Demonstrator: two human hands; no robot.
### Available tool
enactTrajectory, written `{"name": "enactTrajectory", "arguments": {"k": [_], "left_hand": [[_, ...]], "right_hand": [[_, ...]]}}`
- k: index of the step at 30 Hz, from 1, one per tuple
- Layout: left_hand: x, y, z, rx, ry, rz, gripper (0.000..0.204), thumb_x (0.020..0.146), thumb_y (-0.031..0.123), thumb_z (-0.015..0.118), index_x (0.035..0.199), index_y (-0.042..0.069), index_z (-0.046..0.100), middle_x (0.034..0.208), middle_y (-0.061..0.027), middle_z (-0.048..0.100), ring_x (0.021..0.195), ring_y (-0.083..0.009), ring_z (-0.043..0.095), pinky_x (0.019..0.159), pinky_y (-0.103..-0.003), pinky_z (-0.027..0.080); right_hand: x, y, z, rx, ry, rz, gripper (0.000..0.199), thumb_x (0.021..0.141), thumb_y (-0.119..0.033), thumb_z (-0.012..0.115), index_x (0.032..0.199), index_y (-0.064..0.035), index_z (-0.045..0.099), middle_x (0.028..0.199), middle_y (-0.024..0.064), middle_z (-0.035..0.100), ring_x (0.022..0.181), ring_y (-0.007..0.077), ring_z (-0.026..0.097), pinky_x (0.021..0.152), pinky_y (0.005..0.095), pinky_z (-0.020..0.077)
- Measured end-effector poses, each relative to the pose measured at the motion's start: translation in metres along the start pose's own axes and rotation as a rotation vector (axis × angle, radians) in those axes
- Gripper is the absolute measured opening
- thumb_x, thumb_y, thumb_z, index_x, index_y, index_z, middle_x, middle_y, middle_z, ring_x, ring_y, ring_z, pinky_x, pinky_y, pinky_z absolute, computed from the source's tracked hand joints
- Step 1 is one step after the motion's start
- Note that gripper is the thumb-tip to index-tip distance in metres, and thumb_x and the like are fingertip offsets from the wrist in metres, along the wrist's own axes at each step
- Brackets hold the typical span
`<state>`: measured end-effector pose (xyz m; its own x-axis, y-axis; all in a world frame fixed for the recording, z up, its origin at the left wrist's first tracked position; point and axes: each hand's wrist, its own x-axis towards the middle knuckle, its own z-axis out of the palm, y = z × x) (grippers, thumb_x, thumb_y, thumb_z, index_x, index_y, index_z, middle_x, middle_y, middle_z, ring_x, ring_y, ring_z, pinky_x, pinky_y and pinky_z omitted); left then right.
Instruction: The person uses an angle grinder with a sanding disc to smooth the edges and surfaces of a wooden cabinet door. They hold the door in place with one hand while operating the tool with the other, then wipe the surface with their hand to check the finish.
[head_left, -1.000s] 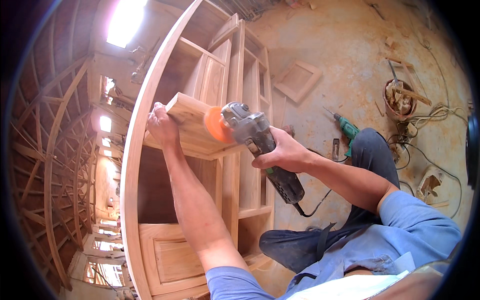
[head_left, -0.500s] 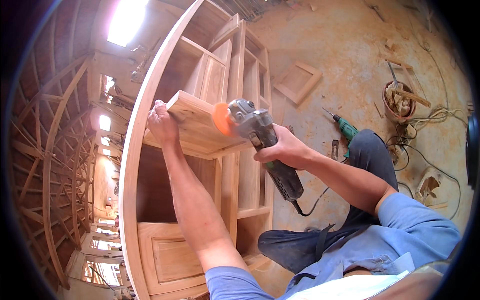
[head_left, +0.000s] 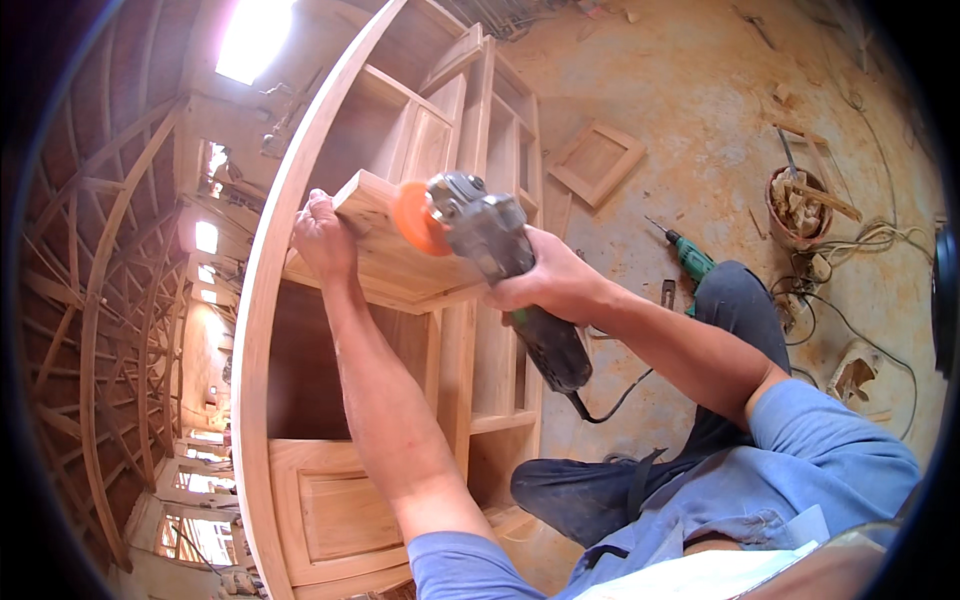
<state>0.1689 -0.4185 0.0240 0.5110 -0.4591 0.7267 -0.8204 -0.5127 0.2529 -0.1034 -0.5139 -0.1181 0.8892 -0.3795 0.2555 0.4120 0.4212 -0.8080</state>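
My right hand is wrapped round the body of an angle grinder. The grinder has a grey head, a dark body and an orange disc, blurred as if spinning. Its disc lies against or just over the edge of an open wooden cabinet door that juts out from a pale wooden cabinet. With fingers curled, my left hand grips the door's end beside the cabinet's outer frame; some of those fingers are hidden. A power cord trails from the grinder's rear end.
A loose panel door lies on the dusty floor beyond the cabinet. Near my knee lies a green drill. Farther right are a bucket of scraps and tangled cables. A closed door fills the cabinet's near compartment.
The grinder in my right hand has moved left along the door's edge, bringing its disc closer to my left hand. My left hand stays at the door's end.
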Motion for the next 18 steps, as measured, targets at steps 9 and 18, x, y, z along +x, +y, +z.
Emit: {"name": "enactTrajectory", "arguments": {"k": [9, 18], "left_hand": [[0.002, -0.01, -0.002, -0.01, -0.032, 0.04, 0.057, 0.107, 0.036, 0.038, 0.1, -0.01, 0.072, 0.102, -0.0338, 0.068, 0.1, -0.0493, 0.062, 0.094, -0.055, 0.044], [0.004, -0.003, 0.0, 0.012, 0.004, -0.002, 0.056, 0.107, 0.036, 0.04, 0.101, -0.011, 0.071, 0.102, -0.0317, 0.068, 0.1, -0.0456, 0.064, 0.091, -0.052, 0.045]], "right_hand": [[0.007, -0.019, 0.011, -0.045, -0.005, -0.047, 0.042, 0.073, -0.013, 0.078, 0.108, -0.0023, 0.058, 0.088, 0.0013, 0.058, 0.077, 0.0111, 0.056, 0.07, 0.0285, 0.0484], [0.008, -0.01, 0.007, -0.027, -0.003, -0.029, 0.043, 0.072, -0.011, 0.078, 0.107, -0.0003, 0.056, 0.086, 0.0038, 0.06, 0.072, 0.015, 0.063, 0.066, 0.0323, 0.0525]]}}
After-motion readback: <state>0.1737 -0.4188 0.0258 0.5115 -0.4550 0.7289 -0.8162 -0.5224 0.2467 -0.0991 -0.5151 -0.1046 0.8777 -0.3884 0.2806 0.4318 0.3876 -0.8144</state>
